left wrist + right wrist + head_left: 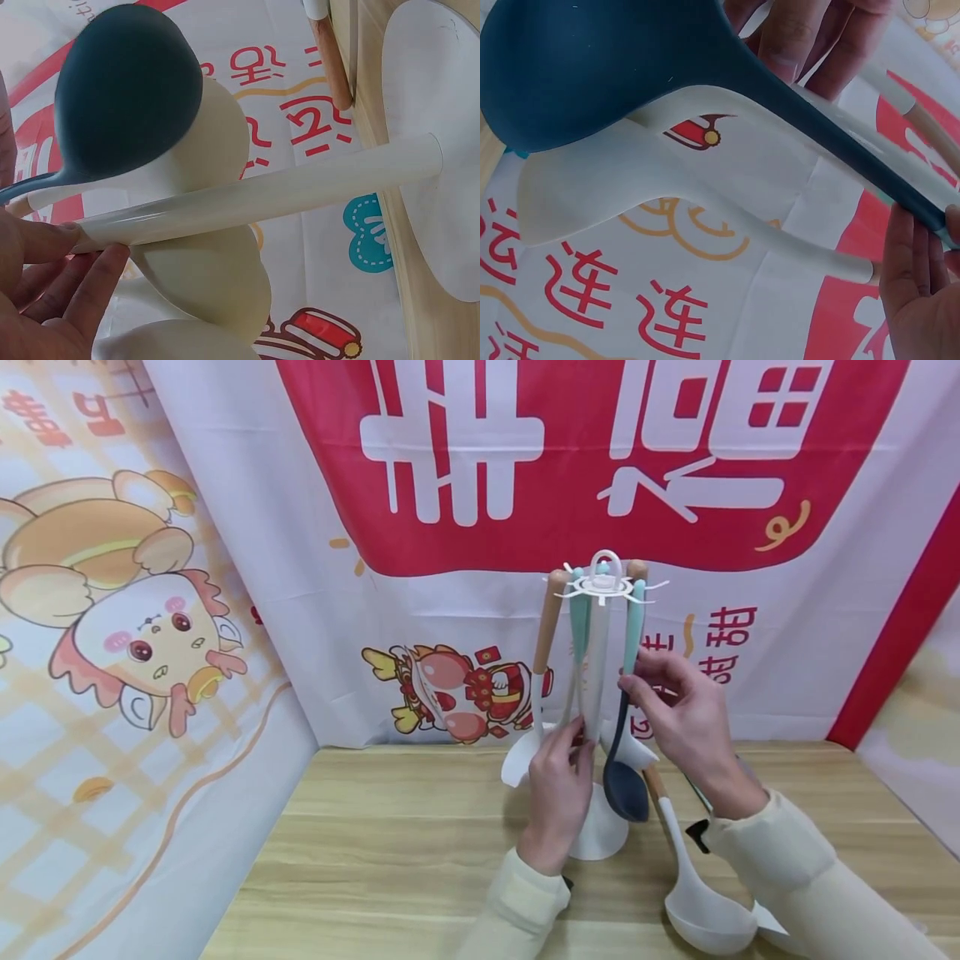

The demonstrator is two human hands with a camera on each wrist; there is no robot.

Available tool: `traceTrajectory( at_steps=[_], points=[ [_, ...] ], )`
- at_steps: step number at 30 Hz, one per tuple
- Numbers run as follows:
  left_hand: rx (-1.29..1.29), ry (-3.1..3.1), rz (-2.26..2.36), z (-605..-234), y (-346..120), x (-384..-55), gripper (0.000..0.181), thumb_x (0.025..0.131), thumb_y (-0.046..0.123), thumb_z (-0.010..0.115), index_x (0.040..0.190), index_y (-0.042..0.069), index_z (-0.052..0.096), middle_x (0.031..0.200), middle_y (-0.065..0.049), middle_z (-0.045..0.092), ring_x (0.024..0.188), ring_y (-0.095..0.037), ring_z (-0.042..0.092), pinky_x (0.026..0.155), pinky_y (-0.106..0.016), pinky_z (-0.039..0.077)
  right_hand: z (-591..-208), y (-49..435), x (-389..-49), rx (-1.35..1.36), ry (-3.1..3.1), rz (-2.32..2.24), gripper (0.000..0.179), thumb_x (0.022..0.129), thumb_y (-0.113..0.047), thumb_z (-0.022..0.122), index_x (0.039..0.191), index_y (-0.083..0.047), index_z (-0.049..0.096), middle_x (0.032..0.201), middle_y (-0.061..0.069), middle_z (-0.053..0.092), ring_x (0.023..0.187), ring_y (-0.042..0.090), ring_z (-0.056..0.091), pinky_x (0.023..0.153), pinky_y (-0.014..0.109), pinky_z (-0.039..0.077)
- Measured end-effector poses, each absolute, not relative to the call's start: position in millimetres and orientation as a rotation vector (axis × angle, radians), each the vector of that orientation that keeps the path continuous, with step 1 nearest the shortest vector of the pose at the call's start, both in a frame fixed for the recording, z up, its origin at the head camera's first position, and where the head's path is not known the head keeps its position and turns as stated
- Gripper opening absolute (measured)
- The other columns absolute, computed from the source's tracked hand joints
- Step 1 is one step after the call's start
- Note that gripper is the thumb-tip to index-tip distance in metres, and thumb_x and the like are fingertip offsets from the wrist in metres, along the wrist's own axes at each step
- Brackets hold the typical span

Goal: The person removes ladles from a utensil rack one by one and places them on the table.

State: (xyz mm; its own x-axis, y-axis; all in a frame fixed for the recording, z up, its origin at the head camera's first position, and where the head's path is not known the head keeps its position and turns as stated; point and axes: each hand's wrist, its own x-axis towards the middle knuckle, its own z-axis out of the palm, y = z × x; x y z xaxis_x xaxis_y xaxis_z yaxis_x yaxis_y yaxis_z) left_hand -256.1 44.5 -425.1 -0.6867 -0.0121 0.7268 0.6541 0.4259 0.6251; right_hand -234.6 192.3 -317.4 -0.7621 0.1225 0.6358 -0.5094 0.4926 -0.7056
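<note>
A white utensil stand [600, 835] with a round base, a pole and a ring of hooks stands upright on the table. My left hand [561, 785] holds its pole [262, 191] partway down with thumb and fingers. From the ring's right side hangs a dark blue spoon [626, 789] with a mint handle; my right hand [686, 718] pinches it where handle and dark neck meet. The spoon's bowl [607, 67] faces the right wrist view closely. Other utensils hang around the pole, among them a white turner [521, 760] with a wooden handle and one with a mint handle [580, 618].
On the wood-grain table [360, 860], a white ladle [708, 914] with a wooden handle lies right of the stand. Another white utensil [772, 927] is partly hidden beneath my right sleeve. A printed red and white cloth [450, 552] hangs close behind the stand.
</note>
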Motion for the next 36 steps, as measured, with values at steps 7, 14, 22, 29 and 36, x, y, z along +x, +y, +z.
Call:
traceTrajectory(
  at_steps=[7,14,22,29,36],
  points=[
    [-0.563,-2.0,-1.237,-426.3,44.1,-256.7,0.033,0.099,0.006,0.072,0.131,0.0,0.069,0.112,-0.015,0.077,0.098,-0.021,0.079,0.084,-0.016,0.062,-320.4,185.9,-226.6,0.334,-2.048,1.226,0.034,0.096,-0.005,0.076,0.129,-0.001,0.07,0.108,0.016,0.077,0.086,-0.009,0.066,0.077,0.006,0.056],
    [-0.549,-2.05,-1.242,-425.2,41.8,-256.2,0.036,0.1,0.012,0.072,0.135,0.004,0.068,0.117,-0.014,0.077,0.103,-0.021,0.079,0.085,-0.019,0.062,-322.3,173.6,-217.4,0.356,-2.022,1.152,0.037,0.092,-0.005,0.08,0.129,-0.002,0.072,0.112,0.017,0.078,0.086,-0.014,0.063,0.074,0.004,0.055],
    [-0.608,-2.027,-1.338,-425.2,38.4,-262.6,0.037,0.1,0.013,0.072,0.137,0.006,0.068,0.119,-0.013,0.078,0.103,-0.021,0.079,0.085,-0.02,0.062,-323.0,166.4,-214.1,0.389,-1.943,1.121,0.039,0.088,-0.002,0.083,0.125,0.0,0.073,0.113,0.019,0.078,0.085,-0.013,0.062,0.072,0.003,0.053],
    [-0.633,-1.998,-1.384,-427.6,36.8,-266.7,0.04,0.099,0.013,0.073,0.139,0.008,0.068,0.12,-0.012,0.079,0.102,-0.02,0.08,0.084,-0.02,0.063,-322.4,166.3,-214.1,0.379,-1.955,1.082,0.039,0.089,-0.004,0.083,0.126,-0.001,0.073,0.112,0.018,0.079,0.083,0.008,0.07,0.071,0.002,0.052],
    [-0.626,-2.008,-1.423,-427.0,37.4,-265.2,0.041,0.099,0.012,0.073,0.14,0.01,0.067,0.123,-0.011,0.078,0.105,-0.021,0.079,0.083,-0.019,0.062,-321.9,167.0,-213.6,0.371,-1.952,1.077,0.039,0.088,-0.003,0.084,0.125,0.001,0.073,0.11,0.02,0.079,0.082,0.031,0.075,0.071,0.001,0.051]
  ],
)
